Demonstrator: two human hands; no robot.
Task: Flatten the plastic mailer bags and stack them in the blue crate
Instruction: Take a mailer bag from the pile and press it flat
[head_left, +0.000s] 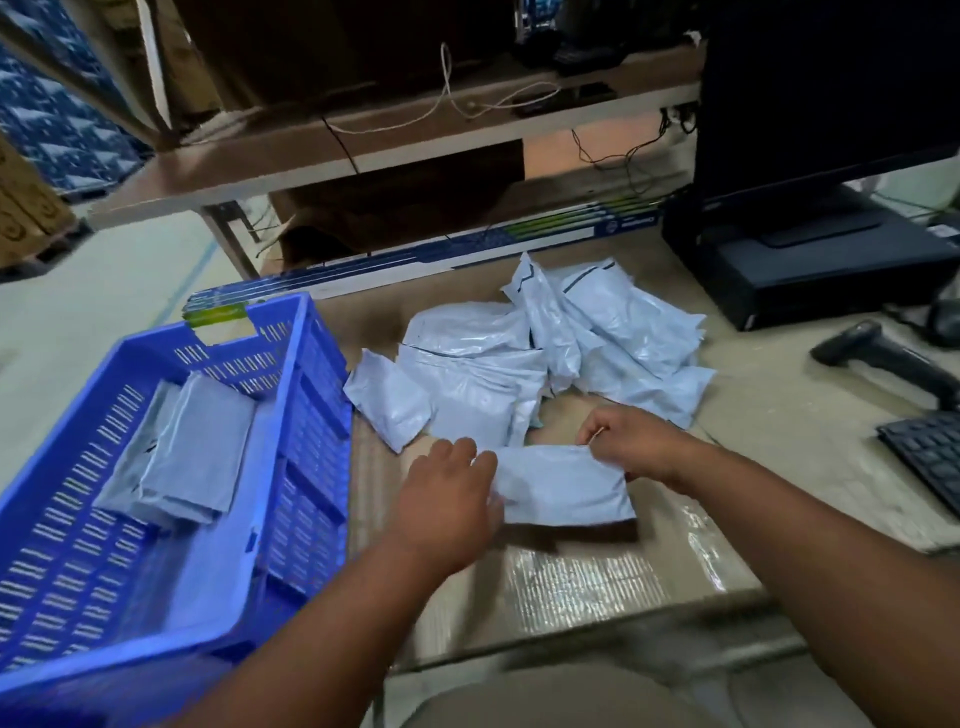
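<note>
The left hand (447, 499) and the right hand (631, 447) each pinch one end of a pale mailer bag (563, 486) with curled fingers, holding it just over the tabletop (779, 415); it is a bit blurry, so the bag may be touching. A good way is to pull it tight, press it flat, then lift it over the wall of the blue crate (311, 415) beside the left fingers, onto the flat bags (192, 447) inside. Just past both hands lies the pile of bags (545, 353), and a scanner (883, 358) and keyboard (930, 457) sit beyond the right fingers.
</note>
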